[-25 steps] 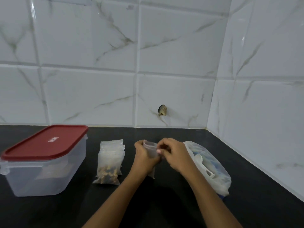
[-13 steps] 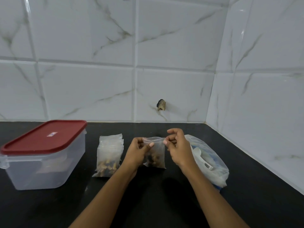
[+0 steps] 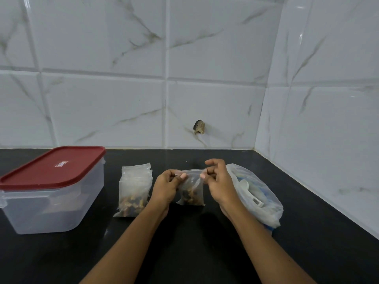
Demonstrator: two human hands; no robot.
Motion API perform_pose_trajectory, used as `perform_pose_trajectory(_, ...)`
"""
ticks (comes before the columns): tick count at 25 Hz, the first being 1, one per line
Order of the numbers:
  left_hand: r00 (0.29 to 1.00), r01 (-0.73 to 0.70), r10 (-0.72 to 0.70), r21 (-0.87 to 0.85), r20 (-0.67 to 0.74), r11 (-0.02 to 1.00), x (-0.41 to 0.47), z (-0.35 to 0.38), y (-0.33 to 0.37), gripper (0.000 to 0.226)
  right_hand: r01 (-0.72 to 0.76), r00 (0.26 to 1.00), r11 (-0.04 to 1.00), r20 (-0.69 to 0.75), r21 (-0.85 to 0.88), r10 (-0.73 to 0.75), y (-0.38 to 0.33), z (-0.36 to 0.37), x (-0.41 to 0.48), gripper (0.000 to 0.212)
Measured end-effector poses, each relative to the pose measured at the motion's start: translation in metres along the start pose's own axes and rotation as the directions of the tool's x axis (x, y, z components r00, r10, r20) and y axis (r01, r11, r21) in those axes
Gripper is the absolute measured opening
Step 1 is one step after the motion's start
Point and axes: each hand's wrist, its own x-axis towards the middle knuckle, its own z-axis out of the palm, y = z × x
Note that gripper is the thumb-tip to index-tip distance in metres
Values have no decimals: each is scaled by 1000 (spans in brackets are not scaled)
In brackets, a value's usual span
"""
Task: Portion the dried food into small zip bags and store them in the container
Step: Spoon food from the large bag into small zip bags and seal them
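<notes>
The small zip bag (image 3: pixel 191 188) is up off the counter, w/ the pile of filled bags (image 3: pixel 134 191) just left of it. Left hand (image 3: pixel 167 186) & right hand (image 3: pixel 218 184) pinch its top corners (food sits low). Press along the strip so it shuts all the way.

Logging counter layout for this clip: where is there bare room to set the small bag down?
Bare counter lies between the container and the stack of filled bags, along the wall behind them, and right of the large plastic bag. Crowded: the middle, where left hand and right hand pinch the small bag beside that stack.
</notes>
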Motion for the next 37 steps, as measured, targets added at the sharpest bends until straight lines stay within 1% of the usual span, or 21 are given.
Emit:
perform_pose_trajectory(3, 999, -20, 21, -22, 50, 1000, 0, 0, 0, 3, -6, 1000, 997, -23, 78, 8, 0, 0, 1, 33)
perform_pose_trajectory(5, 997, -33, 37, -55, 68, 998, 1, -1, -1, 5, -12, 999, 997, -31, 74, 14, 0, -2, 1, 30)
perform_pose_trajectory(9, 996, -14, 22, -92, 92, 996, 1, 0, -4, 3, -42, 999, 998, 14, 50, 41, 2, 0, -1, 32)
perform_pose_trajectory(12, 993, -25, 33, -74, 112, 997, -2, 1, -1, 4, -18, 999, 998, -28, 61, 20, 0, 1, -1, 32)
perform_pose_trajectory(16, 995, -41, 35, 58, 97, 998, -1, 3, -1, 9, 1, 1000, 996, -20, 90, 1, -2, 3, -1, 45)
perform_pose_trajectory(18, 995, -42, 36, 74, 88, 996, 0, 4, -3, 9, 17, 1000, 997, -21, 80, -15, -2, 2, -1, 44)
perform_pose_trajectory(20, 996, -53, 51, 27, 71, 998, 0, 2, -3, 10, 24, 1000, 996, 2, 82, -25, -1, 1, -2, 39)
perform_pose_trajectory(23, 995, -57, 59, -28, 75, 998, -3, -1, -3, 6, 14, 999, 996, 47, 88, -18, 0, 3, -3, 38)
perform_pose_trajectory(25, 997, -27, 31, -52, 74, 998, -2, -1, -4, 4, 20, 1000, 997, 16, 74, -21, -1, 6, -5, 40)
perform_pose_trajectory(27, 998, 7, -2, -74, 63, 997, 1, -1, -6, 11, 9, 999, 997, -32, 81, -7, -2, 7, -4, 40)
perform_pose_trajectory(28, 998, 16, -11, -86, 59, 996, 3, -1, -6, 10, -1, 999, 996, -50, 87, 5, -2, 6, -4, 39)
perform_pose_trajectory(30, 998, 22, -16, -106, 57, 994, 4, -2, -6, 4, -19, 997, 995, -79, 103, 28, -1, 5, -3, 39)
perform_pose_trajectory(33, 999, 17, -15, -77, 30, 997, 4, -2, -6, 9, -21, 995, 994, -97, 111, 32, -3, 2, -2, 39)
perform_pose_trajectory(37, 1000, -12, 12, -128, 2, 992, 2, -2, -4, 12, -3, 995, 989, -95, 151, 17, -4, 0, -1, 37)
